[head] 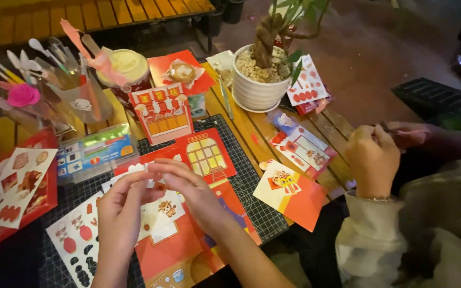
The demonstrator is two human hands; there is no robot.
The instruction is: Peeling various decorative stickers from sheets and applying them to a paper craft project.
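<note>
I see both hands over cutting mat (252,197) on tabletop (241,128). Left hand (119,209) and right hand (190,186) fingertips pinched together on small white sticker piece (144,169), held above white sticker sheet (158,213). Another person's hand (372,160) at right, beside potted plant (260,74).

tool cup (76,90) and plant pot (257,85) blocking far side, wooden tabletop (244,125) between them open

Warm, dim indoor light falls on the table (241,125), brightest around the centre. Toward nine o'clock the corner sinks into murky purple shadow, and one o'clock darkens too. Detail is soft throughout (both hands slightly smeared), with mild wide-angle bending at the edges.
</note>
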